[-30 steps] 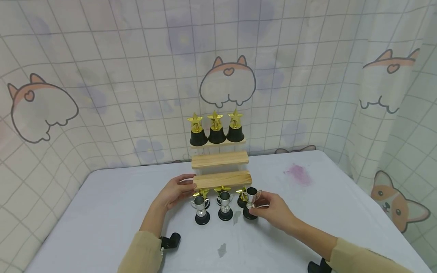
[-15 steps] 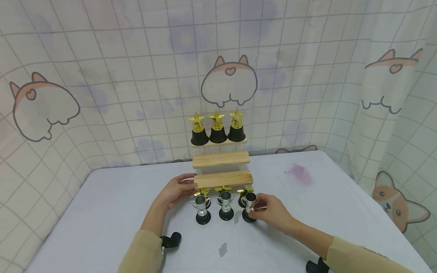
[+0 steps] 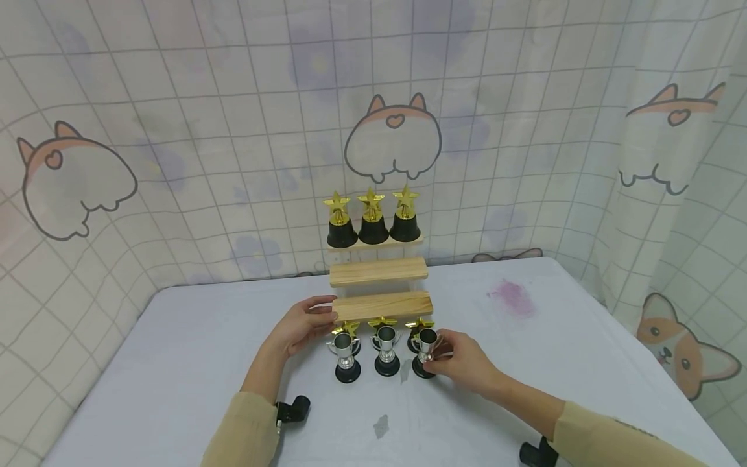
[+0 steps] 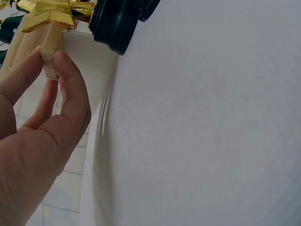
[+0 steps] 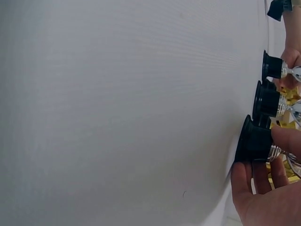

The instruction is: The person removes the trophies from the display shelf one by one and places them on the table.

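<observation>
My right hand (image 3: pixel 469 364) holds a small silver trophy cup (image 3: pixel 426 338) on a black base, upright at the right end of a front row. In the right wrist view, the fingers lie around its black base (image 5: pixel 254 143). Two matching cups, the middle one (image 3: pixel 386 337) and the left one (image 3: pixel 343 344), stand beside it. My left hand (image 3: pixel 299 326) pinches the left end of the lowest wooden shelf (image 3: pixel 382 306) between thumb and finger, as the left wrist view shows on the board's end (image 4: pixel 51 54). Gold star trophies (image 3: pixel 382 321) stand behind the cups, partly hidden.
Above the lowest shelf is a bare middle board (image 3: pixel 378 271). Three gold star trophies with black bases, the middle one (image 3: pixel 372 227) among them, stand on the top board (image 3: pixel 379 245). A white cloth (image 3: pixel 222 363) covers the table, and a patterned curtain (image 3: pixel 245 162) hangs behind.
The right hand has brought its silver cup down and slightly left, into line with the other two. The left hand keeps its hold on the shelf end.
</observation>
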Available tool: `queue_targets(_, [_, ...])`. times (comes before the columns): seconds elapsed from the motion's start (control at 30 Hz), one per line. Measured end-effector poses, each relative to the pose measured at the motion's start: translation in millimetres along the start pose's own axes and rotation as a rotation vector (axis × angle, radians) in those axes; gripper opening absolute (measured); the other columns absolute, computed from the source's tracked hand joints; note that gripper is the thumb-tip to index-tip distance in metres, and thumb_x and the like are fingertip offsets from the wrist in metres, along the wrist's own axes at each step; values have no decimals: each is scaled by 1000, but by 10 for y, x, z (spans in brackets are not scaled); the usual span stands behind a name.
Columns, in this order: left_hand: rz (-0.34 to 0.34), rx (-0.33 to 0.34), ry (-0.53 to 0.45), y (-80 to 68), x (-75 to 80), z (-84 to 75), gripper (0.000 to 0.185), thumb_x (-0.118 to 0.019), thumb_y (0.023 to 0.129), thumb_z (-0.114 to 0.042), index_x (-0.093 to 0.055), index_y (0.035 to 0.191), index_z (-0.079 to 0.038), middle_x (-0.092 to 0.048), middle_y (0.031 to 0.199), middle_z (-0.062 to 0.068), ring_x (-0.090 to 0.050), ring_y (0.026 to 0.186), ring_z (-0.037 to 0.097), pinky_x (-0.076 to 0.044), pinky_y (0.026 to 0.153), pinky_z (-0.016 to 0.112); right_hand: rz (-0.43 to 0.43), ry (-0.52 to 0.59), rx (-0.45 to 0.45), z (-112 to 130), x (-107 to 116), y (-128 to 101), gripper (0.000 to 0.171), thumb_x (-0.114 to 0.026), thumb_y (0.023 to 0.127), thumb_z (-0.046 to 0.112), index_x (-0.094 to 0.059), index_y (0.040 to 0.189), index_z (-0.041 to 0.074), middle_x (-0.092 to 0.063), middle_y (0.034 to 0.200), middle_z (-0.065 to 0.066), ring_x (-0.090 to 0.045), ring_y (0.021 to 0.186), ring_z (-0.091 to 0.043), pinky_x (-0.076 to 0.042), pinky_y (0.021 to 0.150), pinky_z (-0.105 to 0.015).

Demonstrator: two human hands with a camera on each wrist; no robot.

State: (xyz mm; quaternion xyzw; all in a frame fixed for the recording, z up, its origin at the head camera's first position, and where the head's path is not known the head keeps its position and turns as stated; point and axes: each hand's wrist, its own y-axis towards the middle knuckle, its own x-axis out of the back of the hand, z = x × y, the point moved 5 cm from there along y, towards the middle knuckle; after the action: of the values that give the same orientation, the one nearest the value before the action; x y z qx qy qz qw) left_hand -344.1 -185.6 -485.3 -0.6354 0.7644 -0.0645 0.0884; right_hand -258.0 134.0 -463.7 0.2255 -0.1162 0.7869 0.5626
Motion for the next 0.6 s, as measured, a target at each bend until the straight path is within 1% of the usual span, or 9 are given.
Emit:
queue_targets(0.17, [2, 0, 5, -1, 1, -4, 55, -69, 96, 2, -48, 147, 2, -57, 136, 25, -68, 105, 23, -58, 95, 36, -2, -10, -6, 4, 3, 15, 25, -84, 81, 5, -67, 100, 5, -71, 94, 0, -70, 96, -24, -59, 85, -39])
queue_targets(0.4, [-1, 1, -3, -9, -8, -11, 55, -69, 95, 3, -49, 147, 2, -57, 134, 25, -68, 104, 23, -58, 94, 36, -11, -17, -1, 9, 7, 52, 24, -84, 82, 6, -67, 98, 6, -71, 94, -1, -70, 96, -24, -57, 82, -33])
queue_targets(0.6, [-5, 3, -7, -3, -7, -7, 56, -69, 95, 3, -49, 147, 2, -58, 134, 24, -68, 104, 23, -59, 93, 35, -9, 4, 5, 29, 11, 63, 25, -85, 81, 6, -67, 98, 5, -72, 94, -3, -71, 94, -24, -56, 78, -32])
